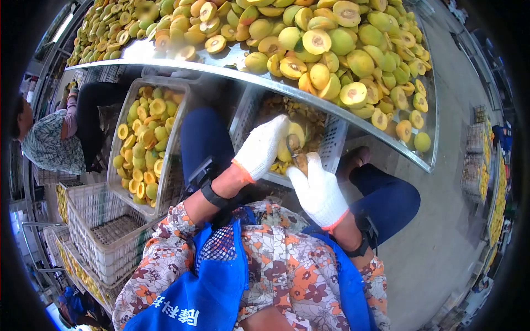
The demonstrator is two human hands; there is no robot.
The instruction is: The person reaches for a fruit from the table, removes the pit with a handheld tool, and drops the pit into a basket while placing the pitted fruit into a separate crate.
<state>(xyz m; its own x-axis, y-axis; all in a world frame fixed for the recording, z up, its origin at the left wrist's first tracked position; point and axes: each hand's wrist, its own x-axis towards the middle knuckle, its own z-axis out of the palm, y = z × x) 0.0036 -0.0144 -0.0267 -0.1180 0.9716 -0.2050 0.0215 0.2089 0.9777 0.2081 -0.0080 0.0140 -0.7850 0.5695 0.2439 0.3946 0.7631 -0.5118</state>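
Observation:
My left hand (261, 145), in a white knit glove, is closed around a yellow-green peach half (297, 132). In the other white glove, my right hand (318, 190) grips a small pitting tool (300, 160) with a brownish handle. Its dark metal end reaches up to the cut face of the peach half. Both hands are over a white plastic crate (333, 144) between my knees, which holds brownish pits and yellow scraps. My fingers partly cover the fruit and the tool's handle.
A metal table (243, 77) piled with halved peaches (353, 94) stretches across in front. To my left stand a crate of peach halves (149, 138) and stacked white crates (105, 231). Another person (55, 135) sits at far left. More crates (476, 160) line the right side.

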